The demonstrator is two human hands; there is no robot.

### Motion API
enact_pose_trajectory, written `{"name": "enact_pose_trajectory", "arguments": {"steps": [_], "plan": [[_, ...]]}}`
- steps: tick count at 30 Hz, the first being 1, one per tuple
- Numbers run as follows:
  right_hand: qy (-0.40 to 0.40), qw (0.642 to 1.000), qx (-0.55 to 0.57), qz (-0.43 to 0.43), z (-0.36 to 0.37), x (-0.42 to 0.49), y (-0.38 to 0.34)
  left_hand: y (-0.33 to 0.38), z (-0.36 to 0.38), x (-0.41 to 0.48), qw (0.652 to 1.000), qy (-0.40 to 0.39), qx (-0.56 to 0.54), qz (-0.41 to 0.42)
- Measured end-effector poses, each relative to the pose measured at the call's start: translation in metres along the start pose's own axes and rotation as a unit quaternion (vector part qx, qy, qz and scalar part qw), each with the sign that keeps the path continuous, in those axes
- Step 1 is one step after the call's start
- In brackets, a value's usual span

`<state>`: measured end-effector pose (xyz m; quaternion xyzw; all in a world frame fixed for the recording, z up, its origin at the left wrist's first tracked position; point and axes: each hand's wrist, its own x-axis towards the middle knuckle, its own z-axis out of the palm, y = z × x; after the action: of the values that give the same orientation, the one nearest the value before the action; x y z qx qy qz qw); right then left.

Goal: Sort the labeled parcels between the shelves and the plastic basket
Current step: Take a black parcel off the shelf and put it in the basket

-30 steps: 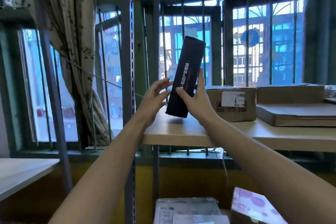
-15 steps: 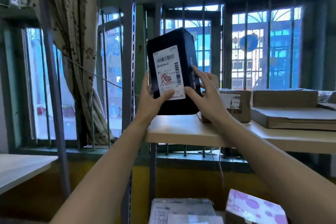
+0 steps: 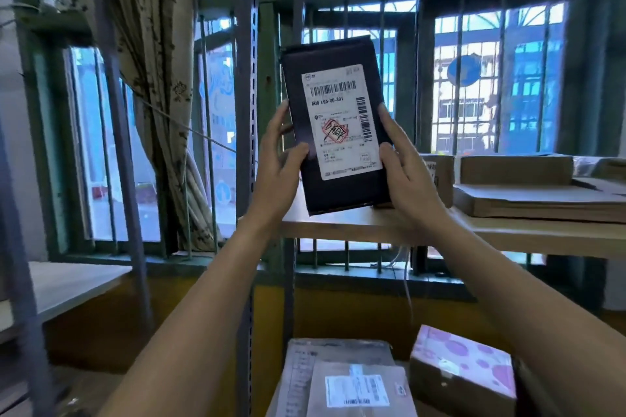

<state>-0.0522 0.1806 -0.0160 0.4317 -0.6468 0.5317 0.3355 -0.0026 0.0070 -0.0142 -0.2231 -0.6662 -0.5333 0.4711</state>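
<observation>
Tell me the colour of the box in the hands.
The box is black, with a white label; head view.

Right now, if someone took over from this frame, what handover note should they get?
The left hand grips the black box by its left edge, and the right hand grips its right edge.
The box is held upright over the left end of the shelf, with its label facing the camera.
Done: cardboard boxes lie on the shelf to the right.
Left: read the label and place this box. More parcels lie below. The basket is not in view.
</observation>
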Motion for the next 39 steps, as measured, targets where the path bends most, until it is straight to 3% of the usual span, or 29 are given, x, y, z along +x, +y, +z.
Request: {"name": "enact_pose_trajectory", "arguments": {"steps": [5,10,13,17,23,30,39], "plan": [[0.002,0.998,-0.046,0.030,-0.026,-0.081,-0.030,0.026,0.019,-0.058,0.999,0.007,-0.051,0.000],[0.036,0.982,-0.130,0.134,-0.053,-0.218,-0.049,0.020,0.046,-0.170,0.991,-0.105,-0.053,-0.059],[0.047,0.957,-0.173,0.226,-0.063,-0.310,-0.061,0.009,0.061,-0.248,0.973,-0.180,-0.050,-0.134],[0.072,0.914,-0.200,0.345,-0.082,-0.432,-0.080,0.009,0.096,-0.355,0.922,-0.290,-0.064,-0.248],[0.126,0.823,-0.221,0.508,-0.138,-0.571,-0.114,0.023,0.179,-0.479,0.824,-0.467,-0.021,-0.320],[0.241,0.739,-0.190,0.599,-0.245,-0.682,-0.137,0.065,0.325,-0.591,0.720,-0.612,-0.006,-0.326],[0.376,0.613,-0.056,0.693,-0.391,-0.775,-0.119,0.090,0.499,-0.700,0.596,-0.723,-0.023,-0.349]]}}
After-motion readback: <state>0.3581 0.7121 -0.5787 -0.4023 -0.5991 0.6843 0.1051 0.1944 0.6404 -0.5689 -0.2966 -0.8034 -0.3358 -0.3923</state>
